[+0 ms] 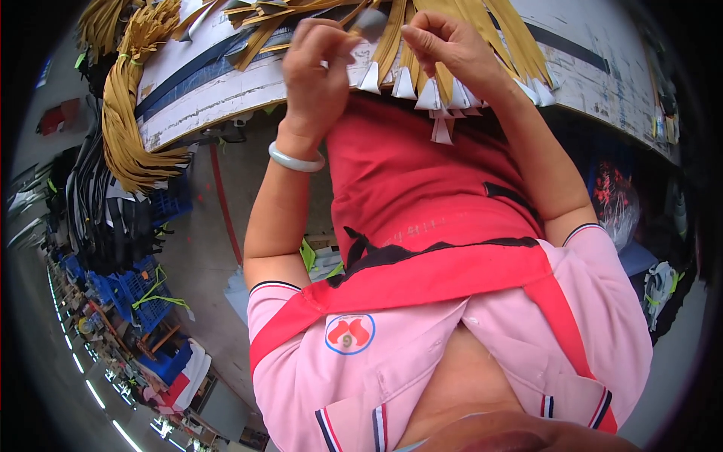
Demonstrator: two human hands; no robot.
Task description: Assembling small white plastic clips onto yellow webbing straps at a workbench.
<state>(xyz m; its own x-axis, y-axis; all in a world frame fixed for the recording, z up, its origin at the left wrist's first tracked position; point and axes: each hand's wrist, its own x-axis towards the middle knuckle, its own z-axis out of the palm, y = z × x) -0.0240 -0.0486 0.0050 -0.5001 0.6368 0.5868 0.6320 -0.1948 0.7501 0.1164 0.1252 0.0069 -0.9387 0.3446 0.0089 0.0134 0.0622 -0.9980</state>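
Note:
My left hand [320,68], with a pale bangle [297,158] on its wrist, is raised at the table edge with its fingers curled in. By its fingertips is a small blurred grey piece [370,25]; whether the fingers grip it I cannot tell. My right hand [452,53] is closed, thumb against the curled fingers, above the mustard-yellow strips [392,41]. What either hand pinches is too small or hidden. Several strips lie side by side on the table, their ends wrapped in white pieces [428,96] that overhang the edge towards my red apron [429,173].
The worn white table [218,98] has a dark band along it. A tied bundle of yellow strips [124,105] hangs off its left end, with black strips [94,203] beyond. Blue crates [143,294] stand on the floor at left. A clear bag [614,200] is under the table's right side.

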